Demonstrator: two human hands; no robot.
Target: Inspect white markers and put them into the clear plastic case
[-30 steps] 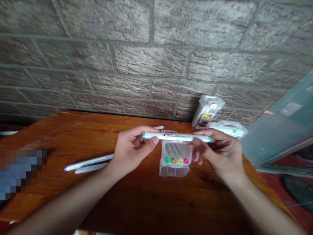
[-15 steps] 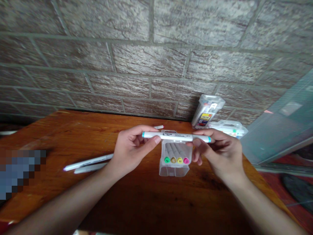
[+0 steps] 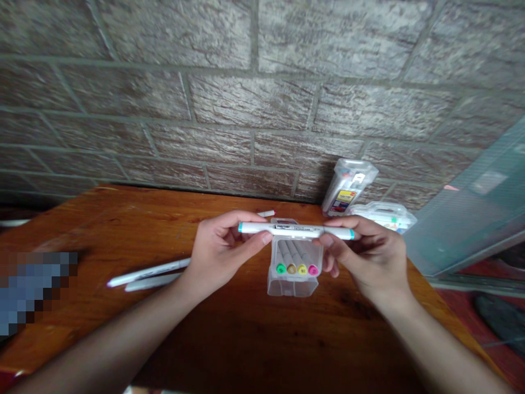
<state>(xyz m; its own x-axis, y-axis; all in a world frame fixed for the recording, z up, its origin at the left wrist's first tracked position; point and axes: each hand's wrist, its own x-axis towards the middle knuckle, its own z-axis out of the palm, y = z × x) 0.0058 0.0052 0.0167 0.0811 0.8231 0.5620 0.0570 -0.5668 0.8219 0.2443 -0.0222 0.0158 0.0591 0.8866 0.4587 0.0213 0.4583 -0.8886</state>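
A white marker pen [image 3: 297, 229] with turquoise ends and dark print is held level above the table. My left hand [image 3: 223, 249] pinches its left end between thumb and fingers. On the other end, my right hand [image 3: 369, 249] grips the marker with thumb and forefinger, the remaining fingers curled below. Behind and beneath the marker stands an open clear plastic case [image 3: 292, 285]. Several markers lie in it, their round ends green [image 3: 281, 268], brown, yellow and pink [image 3: 313, 270]. The held marker hides part of the case's far side.
Two pale markers [image 3: 150, 272] lie left of my left forearm on the wooden table [image 3: 147, 219]. A red-tipped marker [image 3: 268, 213] lies farther back. A tall clear case [image 3: 348, 186] and a handled clear case [image 3: 385, 214] stand by the brick wall [image 3: 221, 98].
My right thumb has shifted slightly left along the marker. Both hands keep hold of it, in nearly the same place.
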